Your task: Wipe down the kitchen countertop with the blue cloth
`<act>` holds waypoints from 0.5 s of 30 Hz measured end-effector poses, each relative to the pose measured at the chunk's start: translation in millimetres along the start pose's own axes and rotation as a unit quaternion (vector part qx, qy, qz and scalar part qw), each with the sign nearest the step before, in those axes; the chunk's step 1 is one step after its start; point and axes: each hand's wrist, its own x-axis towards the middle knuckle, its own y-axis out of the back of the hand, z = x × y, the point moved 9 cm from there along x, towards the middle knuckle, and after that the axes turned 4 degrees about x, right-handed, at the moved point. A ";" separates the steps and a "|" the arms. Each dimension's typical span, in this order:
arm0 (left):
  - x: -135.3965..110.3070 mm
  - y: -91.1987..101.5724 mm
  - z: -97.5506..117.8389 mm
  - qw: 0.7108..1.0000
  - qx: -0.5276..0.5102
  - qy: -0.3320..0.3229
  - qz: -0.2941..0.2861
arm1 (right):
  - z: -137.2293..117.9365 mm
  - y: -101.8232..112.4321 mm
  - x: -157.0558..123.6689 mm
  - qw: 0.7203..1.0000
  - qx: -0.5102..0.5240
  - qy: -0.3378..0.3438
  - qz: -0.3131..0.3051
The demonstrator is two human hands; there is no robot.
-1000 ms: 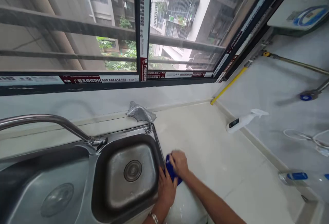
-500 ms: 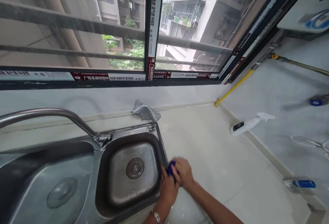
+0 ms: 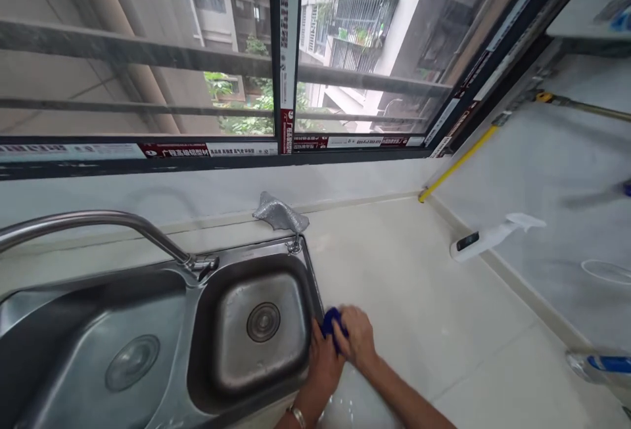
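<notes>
Both my hands are bunched together on a small blue cloth (image 3: 329,319) at the right rim of the steel sink (image 3: 305,265). My left hand (image 3: 323,362), with a bracelet at the wrist, grips the cloth from the sink side. My right hand (image 3: 359,339) closes over it from the counter side. The cloth is mostly hidden between the fingers. It sits right where the sink edge meets the pale counter (image 3: 419,297).
The sink has two basins, and a long tap (image 3: 98,222) reaches left over them. A grey rag (image 3: 280,213) lies behind the sink. A white device (image 3: 486,237) leans at the right wall, a yellow pipe (image 3: 456,166) runs up it, and a bottle (image 3: 599,364) lies at far right.
The blue cloth has been gathered smaller between my hands, which stay at the sink's right rim. The camera has shifted slightly, so the scene sits a little further right.
</notes>
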 end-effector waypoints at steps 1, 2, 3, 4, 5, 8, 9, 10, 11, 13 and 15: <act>0.5 -0.3 -1.1 1.000 -0.002 0.015 -0.001 | 7.4 -3.9 15.5 1.000 -0.018 -0.018 0.000; 1.4 -0.3 -2.3 0.999 -0.008 0.033 -0.008 | 14.9 -10.7 34.9 0.999 -0.037 -0.036 -0.009; 2.4 1.1 -3.5 0.998 -0.023 0.051 -0.013 | 18.7 -18.8 55.5 0.998 -0.046 -0.035 -0.023; 3.6 4.4 -4.6 0.997 -0.047 0.067 -0.011 | 21.0 -25.8 74.2 0.998 -0.051 -0.032 -0.033; 4.8 9.2 -5.3 0.994 -0.080 0.075 -0.003 | 21.7 -30.9 88.9 0.997 -0.053 -0.029 -0.039; 5.0 26.9 -4.1 0.975 -0.209 0.052 0.044 | 16.9 -31.3 97.0 0.999 -0.037 -0.034 -0.022; 2.8 31.2 -4.3 0.966 -0.248 0.041 0.056 | 14.8 -28.2 87.9 0.999 -0.027 -0.039 -0.011; -0.5 33.9 -6.0 0.957 -0.278 0.038 0.066 | 13.3 -24.6 74.6 0.999 -0.016 -0.043 -0.002; -4.5 34.1 -8.8 0.950 -0.303 0.041 0.066 | 12.8 -22.0 58.7 0.999 -0.009 -0.046 0.001; -13.4 34.9 -17.2 0.942 -0.324 0.053 0.073 | 14.6 -22.9 25.8 0.999 0.014 -0.036 -0.018; -20.9 32.5 -23.9 0.927 -0.371 0.042 0.034 | 21.7 -28.1 -0.9 0.997 0.055 -0.040 -0.034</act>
